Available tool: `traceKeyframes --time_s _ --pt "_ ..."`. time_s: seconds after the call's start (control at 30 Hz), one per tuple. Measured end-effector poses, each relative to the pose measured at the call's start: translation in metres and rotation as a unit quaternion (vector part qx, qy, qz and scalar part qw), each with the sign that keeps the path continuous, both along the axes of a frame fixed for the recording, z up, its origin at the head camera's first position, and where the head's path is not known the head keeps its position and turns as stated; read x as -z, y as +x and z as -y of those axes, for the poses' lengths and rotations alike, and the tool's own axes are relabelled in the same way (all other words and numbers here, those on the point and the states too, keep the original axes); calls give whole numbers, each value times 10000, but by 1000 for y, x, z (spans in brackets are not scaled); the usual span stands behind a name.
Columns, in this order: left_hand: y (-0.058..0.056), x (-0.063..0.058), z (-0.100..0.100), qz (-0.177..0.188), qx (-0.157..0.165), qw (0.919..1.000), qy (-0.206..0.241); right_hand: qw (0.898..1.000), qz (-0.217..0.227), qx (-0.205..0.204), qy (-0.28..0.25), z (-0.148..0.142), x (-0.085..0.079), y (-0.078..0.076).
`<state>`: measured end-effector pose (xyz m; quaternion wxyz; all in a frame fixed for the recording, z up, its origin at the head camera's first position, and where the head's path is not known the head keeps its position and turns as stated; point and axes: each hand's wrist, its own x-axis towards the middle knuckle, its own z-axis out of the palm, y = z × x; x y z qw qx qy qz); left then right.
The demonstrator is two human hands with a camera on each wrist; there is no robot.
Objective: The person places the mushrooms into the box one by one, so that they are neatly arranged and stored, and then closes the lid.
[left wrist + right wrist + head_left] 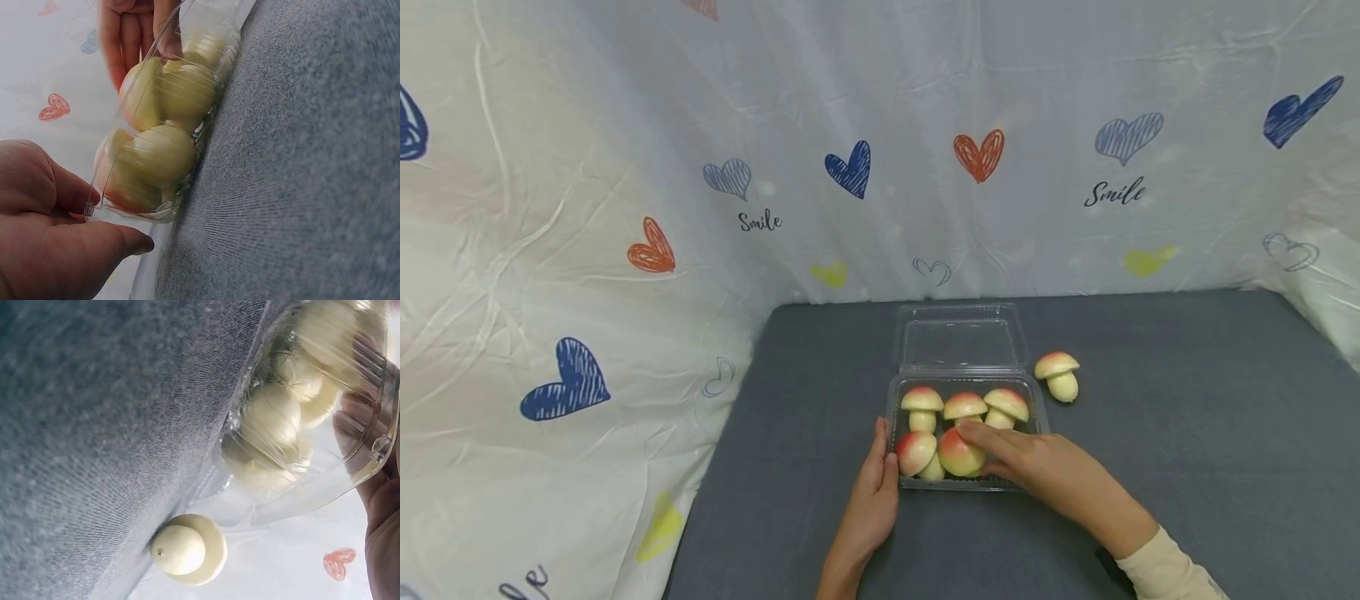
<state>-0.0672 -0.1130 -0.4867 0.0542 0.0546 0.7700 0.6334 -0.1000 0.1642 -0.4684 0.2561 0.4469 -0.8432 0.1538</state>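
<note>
A clear plastic clamshell box (pixel 968 483) stands on the grey table with its lid (pixel 958 342) folded back. Inside lie several toy mushrooms with red-and-yellow caps, three along the back and two in front. My left hand (pixel 874 500) holds the box's left rim, thumb near the front corner; the left wrist view shows this grip close up. Reaching in from the right, my right hand (pixel 1045 467) grips the front middle mushroom (pixel 961 452) with its fingers. Its palm side is partly seen through the box wall in the right wrist view.
Another toy mushroom (pixel 1060 377) lies outside the box, to the right of the hinge. A grey cloth (pixel 1187 450) covers the table. Behind and to the left hangs a white curtain (pixel 895 83) printed with hearts.
</note>
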Motion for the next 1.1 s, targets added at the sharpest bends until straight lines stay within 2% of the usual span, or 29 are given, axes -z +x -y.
traceKeyframes --time_s 0.27,0.57,0.73,1.1 --pt "0 0 0 -15 -38 10000 32 9998 197 -6 16 -1 1 -1" --pt "1 -1 0 6 -15 10000 36 9998 157 146 53 -5 -3 -3" --pt "1 -2 0 25 21 10000 71 9996 179 199 -100 -14 -7 -5" --pt "1 -2 0 23 -20 10000 25 9976 -144 546 -405 -32 -19 -13"
